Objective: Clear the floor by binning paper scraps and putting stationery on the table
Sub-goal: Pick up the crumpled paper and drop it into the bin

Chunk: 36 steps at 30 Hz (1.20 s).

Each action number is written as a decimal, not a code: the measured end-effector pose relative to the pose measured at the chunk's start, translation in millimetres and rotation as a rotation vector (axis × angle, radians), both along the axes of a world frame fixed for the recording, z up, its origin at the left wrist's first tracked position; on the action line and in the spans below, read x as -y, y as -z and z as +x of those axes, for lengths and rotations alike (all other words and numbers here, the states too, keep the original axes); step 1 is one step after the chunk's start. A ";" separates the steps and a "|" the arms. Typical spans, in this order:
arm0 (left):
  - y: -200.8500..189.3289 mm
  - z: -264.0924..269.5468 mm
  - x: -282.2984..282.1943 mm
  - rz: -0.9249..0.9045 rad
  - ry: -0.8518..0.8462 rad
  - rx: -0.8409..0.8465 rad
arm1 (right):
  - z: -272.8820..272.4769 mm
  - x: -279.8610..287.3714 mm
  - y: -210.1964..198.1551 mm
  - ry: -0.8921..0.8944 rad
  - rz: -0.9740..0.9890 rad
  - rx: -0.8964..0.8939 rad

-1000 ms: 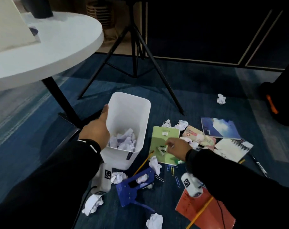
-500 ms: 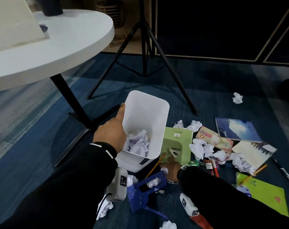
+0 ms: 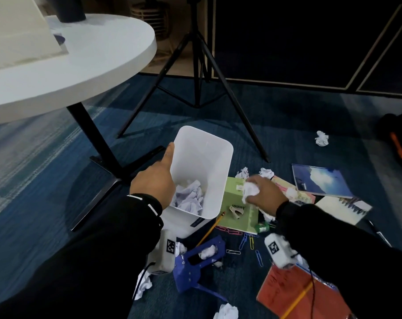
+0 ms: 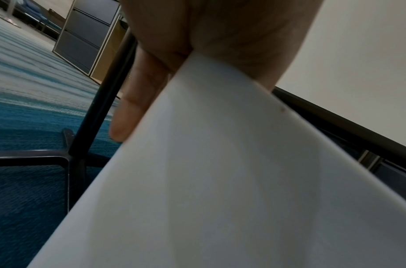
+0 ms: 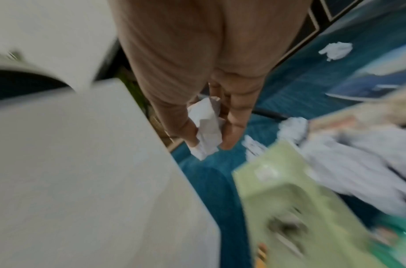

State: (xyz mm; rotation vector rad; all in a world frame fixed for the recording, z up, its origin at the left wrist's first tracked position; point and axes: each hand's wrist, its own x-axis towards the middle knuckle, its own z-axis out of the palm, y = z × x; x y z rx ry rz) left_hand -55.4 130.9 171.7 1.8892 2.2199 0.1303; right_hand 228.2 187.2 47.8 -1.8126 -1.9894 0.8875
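Note:
A white bin (image 3: pixel 209 157) stands tilted on the blue carpet with crumpled paper (image 3: pixel 190 199) inside. My left hand (image 3: pixel 156 178) grips its near-left rim, thumb along the edge; the left wrist view shows the fingers (image 4: pixel 133 101) on the outside of the bin wall (image 4: pixel 220 181). My right hand (image 3: pixel 262 192) holds a crumpled white paper ball (image 3: pixel 249 189) above the green notebook (image 3: pixel 241 212), just right of the bin. In the right wrist view the paper ball (image 5: pixel 206 125) is pinched between thumb and fingers beside the bin (image 5: pixel 82 172).
Notebooks (image 3: pixel 319 180), a blue hole punch (image 3: pixel 195 261), paper clips (image 3: pixel 250 242), pencils (image 3: pixel 211 229), an orange notebook (image 3: pixel 294 293) and more paper balls (image 3: pixel 322 138) litter the carpet. A white round table (image 3: pixel 80 65) stands at left, and a black tripod (image 3: pixel 200 72) stands behind the bin.
My right hand went down by the hole punch, then rose above the green notebook with a paper ball in it. The left hand kept hold of the bin.

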 end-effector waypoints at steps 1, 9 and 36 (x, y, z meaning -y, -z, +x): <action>0.8 2.0 -0.7 0.002 0.007 -0.010 | 0.5 -6.6 -21.2 0.003 0.052 -0.042; 7.5 10.7 -6.0 -0.011 0.052 -0.083 | -50.8 -3.3 -151.0 -0.153 0.304 -0.240; 21.0 -5.6 -13.6 0.013 0.025 -0.029 | 51.1 21.9 119.6 -0.176 -0.150 0.507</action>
